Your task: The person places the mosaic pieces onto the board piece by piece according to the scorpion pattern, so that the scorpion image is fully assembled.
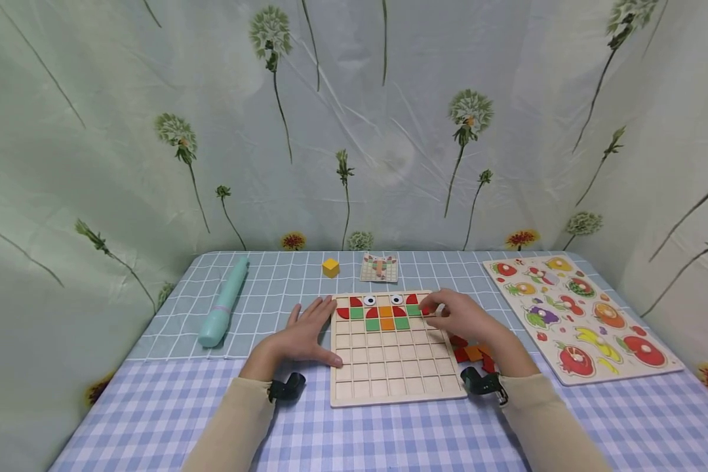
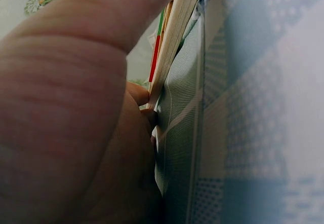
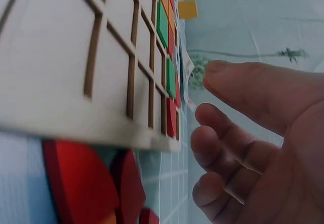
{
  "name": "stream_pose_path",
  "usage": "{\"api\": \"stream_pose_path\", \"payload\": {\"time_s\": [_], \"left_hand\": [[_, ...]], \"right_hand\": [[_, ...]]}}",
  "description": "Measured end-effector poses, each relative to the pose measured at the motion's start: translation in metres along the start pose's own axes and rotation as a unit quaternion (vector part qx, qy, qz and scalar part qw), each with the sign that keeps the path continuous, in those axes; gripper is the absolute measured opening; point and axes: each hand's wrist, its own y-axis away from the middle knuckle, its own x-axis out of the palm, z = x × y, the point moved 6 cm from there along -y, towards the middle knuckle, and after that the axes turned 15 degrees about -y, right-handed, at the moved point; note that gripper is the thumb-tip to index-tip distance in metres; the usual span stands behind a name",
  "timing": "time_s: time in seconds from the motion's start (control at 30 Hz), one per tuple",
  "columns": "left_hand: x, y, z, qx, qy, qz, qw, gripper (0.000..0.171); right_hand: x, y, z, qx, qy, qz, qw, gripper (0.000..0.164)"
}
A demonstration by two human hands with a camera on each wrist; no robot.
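Note:
A square wooden grid board (image 1: 392,367) lies on the table between the hands. Red, green and orange tiles (image 1: 386,311), with two eye tiles (image 1: 396,299), fill part of its upper rows. My left hand (image 1: 303,337) rests along the board's left edge, thumb and fingers spread and straight. At the upper right corner, my right hand (image 1: 463,318) hovers with loosely bent fingers by a red tile (image 3: 171,118) seated in the grid. In the right wrist view nothing lies between thumb and fingers. Loose red and orange tiles (image 1: 474,354) lie under the right forearm, partly hidden.
Behind the board are a small pattern card (image 1: 379,268) and a yellow cube (image 1: 331,267). A turquoise tapered object (image 1: 221,311) lies at the left. On the right is a fruit puzzle board (image 1: 584,314). A dandelion-print curtain (image 1: 383,131) hangs behind the table.

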Motion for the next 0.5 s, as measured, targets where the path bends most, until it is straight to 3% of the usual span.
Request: {"api": "stream_pose_path", "payload": {"time_s": [0.5], "left_hand": [[0.0, 0.0, 0.0, -0.005, -0.005, -0.005, 1.0, 0.125]], "right_hand": [[-0.031, 0.01, -0.031, 0.029, 0.002, 0.01, 1.0, 0.031]]}}
